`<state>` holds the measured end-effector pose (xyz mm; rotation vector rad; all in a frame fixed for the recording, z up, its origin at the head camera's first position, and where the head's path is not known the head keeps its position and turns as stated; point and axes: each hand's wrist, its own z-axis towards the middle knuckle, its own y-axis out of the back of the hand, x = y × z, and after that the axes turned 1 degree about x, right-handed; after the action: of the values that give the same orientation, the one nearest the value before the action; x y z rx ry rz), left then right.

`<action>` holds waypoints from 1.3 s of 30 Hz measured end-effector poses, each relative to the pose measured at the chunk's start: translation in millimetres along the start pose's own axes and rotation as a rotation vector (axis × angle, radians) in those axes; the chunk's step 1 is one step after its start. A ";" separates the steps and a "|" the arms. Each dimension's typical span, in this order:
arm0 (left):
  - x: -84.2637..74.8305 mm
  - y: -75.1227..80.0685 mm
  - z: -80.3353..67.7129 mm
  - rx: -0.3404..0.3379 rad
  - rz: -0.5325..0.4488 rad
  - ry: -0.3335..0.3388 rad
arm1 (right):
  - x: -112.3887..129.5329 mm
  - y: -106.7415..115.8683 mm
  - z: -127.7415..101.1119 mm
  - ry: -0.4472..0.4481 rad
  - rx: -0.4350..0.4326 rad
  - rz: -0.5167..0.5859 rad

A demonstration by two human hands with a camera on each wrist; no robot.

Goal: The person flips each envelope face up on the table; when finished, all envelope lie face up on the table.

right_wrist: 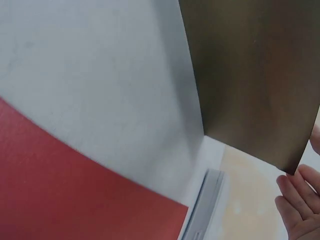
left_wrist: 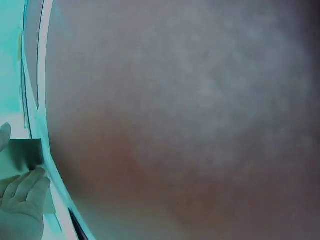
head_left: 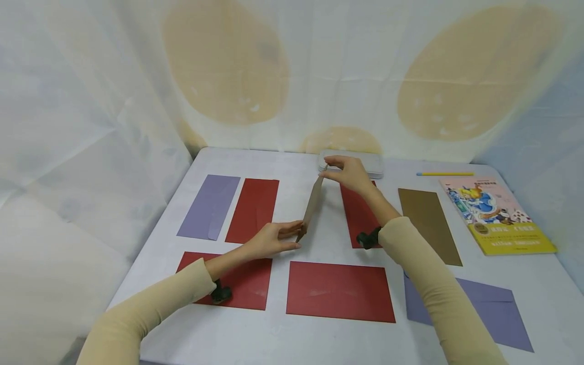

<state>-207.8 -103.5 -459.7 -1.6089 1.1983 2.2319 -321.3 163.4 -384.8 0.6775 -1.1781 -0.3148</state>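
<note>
A brown envelope (head_left: 313, 203) stands on edge above the middle of the table, seen almost side-on in the head view. My right hand (head_left: 349, 175) pinches its far upper corner between thumb and fingers. At the near lower end, my left hand (head_left: 271, 239) holds it with thumb and fingertips. In the right wrist view the brown face of the envelope (right_wrist: 255, 75) fills the upper right, with the right fingers at its corner. The left wrist view shows the left hand (left_wrist: 25, 200) at the envelope's lower part, the rest blurred.
Several red envelopes (head_left: 339, 291) lie around the hands, with purple envelopes (head_left: 209, 207) at far left and near right. Another brown envelope (head_left: 429, 223) lies right of the right forearm, beside a book (head_left: 497, 215). A yellow pencil (head_left: 444, 174) and a flat pale case (head_left: 371, 165) lie at the back.
</note>
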 end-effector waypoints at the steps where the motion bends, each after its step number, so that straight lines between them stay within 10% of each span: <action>1: 3.7 -0.5 0.3 -0.010 0.015 -0.002 | 0.7 -1.1 0.5 0.007 -0.003 -0.010; 13: -28.5 16.9 1.4 -0.122 0.333 -0.178 | 9.2 -8.7 7.7 0.005 0.012 -0.052; 27: -28.4 20.9 -0.3 -0.160 0.419 -0.303 | 12.3 -21.9 18.8 0.034 -0.022 -0.095; 39: -20.0 30.1 -16.2 -0.261 0.393 -0.173 | -5.6 -26.7 0.7 0.021 0.086 -0.139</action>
<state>-203.5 -128.1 -429.0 -1.3070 1.3145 2.8079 -320.9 146.0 -405.8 0.8378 -1.1315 -0.3744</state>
